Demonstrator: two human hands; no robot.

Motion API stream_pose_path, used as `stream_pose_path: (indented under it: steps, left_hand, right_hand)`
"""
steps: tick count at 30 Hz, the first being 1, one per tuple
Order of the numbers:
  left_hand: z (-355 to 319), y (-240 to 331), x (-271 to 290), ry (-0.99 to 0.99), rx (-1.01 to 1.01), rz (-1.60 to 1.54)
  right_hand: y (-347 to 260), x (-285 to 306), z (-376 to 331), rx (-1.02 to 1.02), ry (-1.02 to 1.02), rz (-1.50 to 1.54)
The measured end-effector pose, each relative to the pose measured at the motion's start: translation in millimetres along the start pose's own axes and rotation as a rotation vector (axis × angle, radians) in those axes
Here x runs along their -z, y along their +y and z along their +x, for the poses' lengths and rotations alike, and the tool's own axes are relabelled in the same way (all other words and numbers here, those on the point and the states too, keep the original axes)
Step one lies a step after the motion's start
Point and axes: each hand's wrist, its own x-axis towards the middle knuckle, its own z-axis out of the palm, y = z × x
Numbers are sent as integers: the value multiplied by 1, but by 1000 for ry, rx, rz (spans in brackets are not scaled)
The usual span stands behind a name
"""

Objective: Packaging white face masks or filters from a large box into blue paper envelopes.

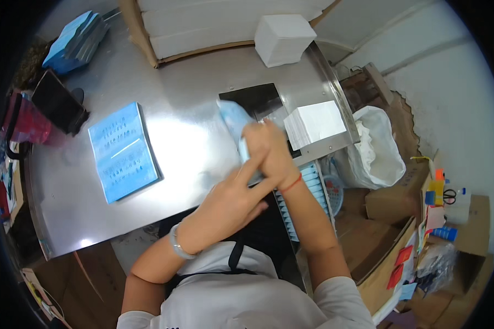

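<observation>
My right hand (269, 151) grips a thin light-blue packet (235, 122) that sticks up and to the left above the steel table (192, 148). My left hand (230, 200) sits just below it, fingers spread and pressed against the packet's lower edge and my right hand. A stack of white sheets (314, 124) lies just right of my hands, next to a dark rectangular opening (252, 100) in the tabletop. A row of light-blue packets (307, 189) stands in a tray under my right wrist.
A stack of blue printed packets (123, 151) lies on the table's left. More blue packets (77, 41), a dark phone (57, 101) and a red-pink bag (24, 123) sit far left. White stacks (282, 35) in a carton are at the back. A white bag (376, 145) and cardboard boxes stand right.
</observation>
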Motion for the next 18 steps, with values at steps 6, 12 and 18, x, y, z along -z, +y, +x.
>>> stream_pose_path:
  steps: [6,12,18]
  left_hand:
    - [-56,-48,50,335,372,834]
    - [-85,-81,81,481,498,151]
    - [-87,-81,97,318,807,852]
  right_hand:
    - [2,31,-41,-246,855,185]
    - [21,27,-47,-392,803,-156]
    - [35,38,-62,-367,772,69]
